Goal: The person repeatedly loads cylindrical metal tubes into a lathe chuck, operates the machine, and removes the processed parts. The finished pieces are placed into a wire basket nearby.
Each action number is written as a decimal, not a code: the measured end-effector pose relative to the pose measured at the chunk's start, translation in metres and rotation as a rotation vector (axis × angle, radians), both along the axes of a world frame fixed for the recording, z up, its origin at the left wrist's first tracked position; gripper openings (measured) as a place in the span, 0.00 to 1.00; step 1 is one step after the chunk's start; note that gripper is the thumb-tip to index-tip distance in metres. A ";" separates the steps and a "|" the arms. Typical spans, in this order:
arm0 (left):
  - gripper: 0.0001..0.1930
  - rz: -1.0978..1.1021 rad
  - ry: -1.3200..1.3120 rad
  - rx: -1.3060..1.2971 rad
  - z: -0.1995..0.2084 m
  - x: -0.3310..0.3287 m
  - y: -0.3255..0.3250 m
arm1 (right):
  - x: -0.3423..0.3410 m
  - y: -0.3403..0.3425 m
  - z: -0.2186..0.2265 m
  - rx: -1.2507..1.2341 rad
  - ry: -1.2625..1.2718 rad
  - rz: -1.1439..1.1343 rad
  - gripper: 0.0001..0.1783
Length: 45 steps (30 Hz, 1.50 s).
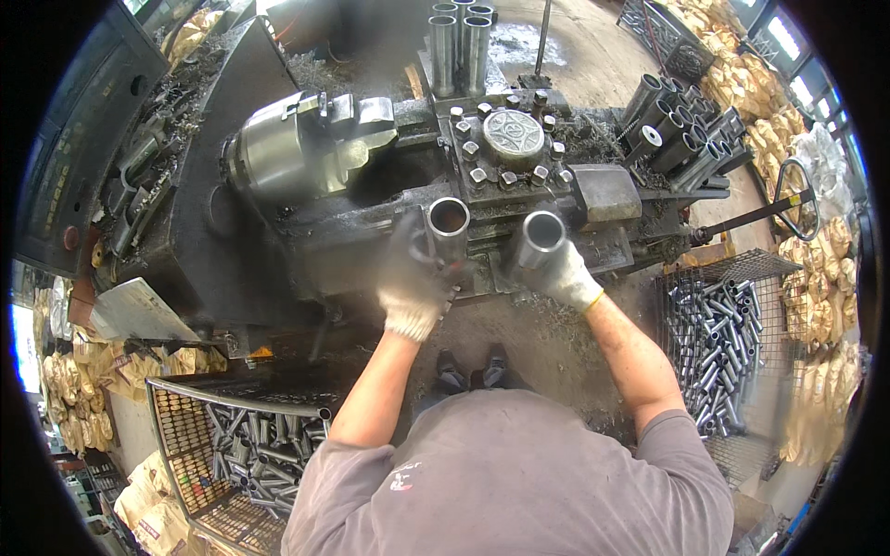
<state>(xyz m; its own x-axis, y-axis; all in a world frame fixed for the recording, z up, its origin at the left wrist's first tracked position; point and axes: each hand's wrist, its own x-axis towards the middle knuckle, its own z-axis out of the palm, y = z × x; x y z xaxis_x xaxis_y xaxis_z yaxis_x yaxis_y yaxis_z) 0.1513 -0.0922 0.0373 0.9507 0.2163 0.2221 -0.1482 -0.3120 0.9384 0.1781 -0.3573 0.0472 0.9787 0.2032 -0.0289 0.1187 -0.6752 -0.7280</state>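
Note:
In front of the lathe, my gloved left hand point(414, 289) is closed round a short steel tube point(449, 239), its open end facing up. The fingers there look dark and smeared. My gloved right hand point(564, 280) grips a second steel tube point(540, 243), also tilted with its mouth upward. The two tubes are apart from each other. Just beyond them sits the lathe's square tool post point(513, 139), ringed with bolts. To the left is the metal chuck point(287, 153), its jaws holding nothing that I can see.
Several upright tubes point(460, 51) stand behind the tool post, and a cluster of tubes point(681, 130) lies at right. Wire baskets of small tubes stand at lower left point(264, 454) and right point(723, 357). A looped handle point(797, 199) juts out at right. Metal shavings litter the machine.

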 end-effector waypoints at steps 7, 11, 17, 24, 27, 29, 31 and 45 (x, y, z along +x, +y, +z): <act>0.30 0.051 -0.046 0.008 -0.018 0.043 0.045 | -0.065 0.031 0.003 -0.350 0.199 0.282 0.25; 0.34 -0.020 0.125 -1.005 -0.014 0.004 0.107 | -0.066 0.138 -0.009 -0.217 0.006 0.267 0.23; 0.49 -0.159 0.147 -1.264 -0.036 -0.017 0.137 | -0.011 0.155 -0.023 -0.286 0.024 0.308 0.15; 0.46 -0.037 0.016 -1.326 -0.015 -0.017 0.080 | 0.012 0.173 0.098 0.036 0.608 0.448 0.39; 0.47 -0.231 0.010 -1.056 0.030 -0.008 0.056 | 0.010 0.172 0.073 0.160 0.542 0.141 0.41; 0.46 -0.480 0.091 -1.266 0.044 0.007 0.055 | 0.014 0.155 0.109 0.172 0.447 0.188 0.42; 0.42 -0.622 0.293 -1.381 0.026 0.042 0.051 | 0.029 0.143 0.158 0.198 0.137 0.414 0.41; 0.22 0.432 0.331 -0.884 -0.087 -0.069 0.139 | 0.327 0.126 0.092 -0.834 -0.090 0.798 0.30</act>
<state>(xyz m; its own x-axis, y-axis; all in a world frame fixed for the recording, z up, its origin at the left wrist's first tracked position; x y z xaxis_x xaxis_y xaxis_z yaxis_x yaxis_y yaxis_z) 0.0819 0.0467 -0.0495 0.7380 0.5115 -0.4400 0.1199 0.5423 0.8316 0.5053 -0.2315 0.1395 0.5861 0.7148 -0.3816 0.7564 -0.6515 -0.0585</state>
